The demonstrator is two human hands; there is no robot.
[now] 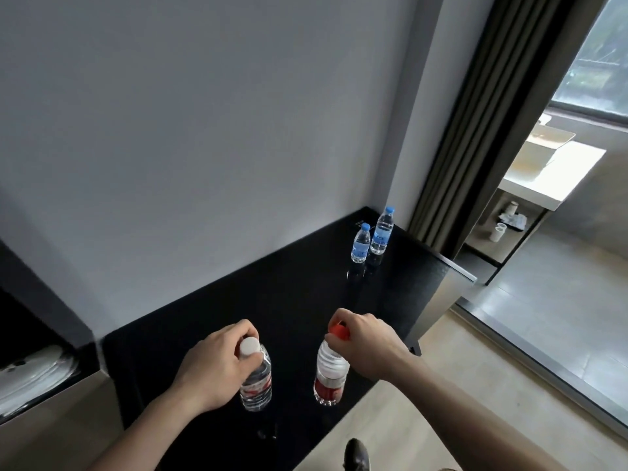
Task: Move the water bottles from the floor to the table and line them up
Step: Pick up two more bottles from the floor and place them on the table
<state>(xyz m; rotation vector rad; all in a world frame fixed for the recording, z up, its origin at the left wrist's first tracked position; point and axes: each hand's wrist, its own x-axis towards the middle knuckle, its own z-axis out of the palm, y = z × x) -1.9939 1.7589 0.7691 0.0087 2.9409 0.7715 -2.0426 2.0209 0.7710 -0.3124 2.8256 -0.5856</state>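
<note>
Wall (204, 130): flat, matte, pale grey; forms the backdrop behind the table.
Table (289, 283): long rectangular top, glossy black, faintly mirroring the bottles; runs along the wall toward the curtain.
Curtain (475, 130): dark pleated fabric, hanging in vertical folds at the far end of the table.
Floor (424, 402): pale smooth boards, to the right of the table.
Left hand (217, 365): fingers and thumb curled round the neck of the white-capped bottle, just under the cap; grip closed on it.
Right hand (367, 345): fingertips pinching the red cap from above; grip closed on the red-capped bottle.
White-capped bottle (256, 385): clear ribbed plastic cylinder, red-and-white label band, round white cap; above the near end of the table, upright. Contact between base and tabletop cannot be told.
Red-capped bottle (331, 375): clear plastic, ridged shoulder, red label band; just right of the white-capped bottle, at the table's near edge, tilted slightly.
Taller blue-capped bottle (382, 232): clear plastic, blue label, standing upright at the far end of the table.
Shorter blue-capped bottle (361, 244): same form, standing just beside the taller one, on its left.
</note>
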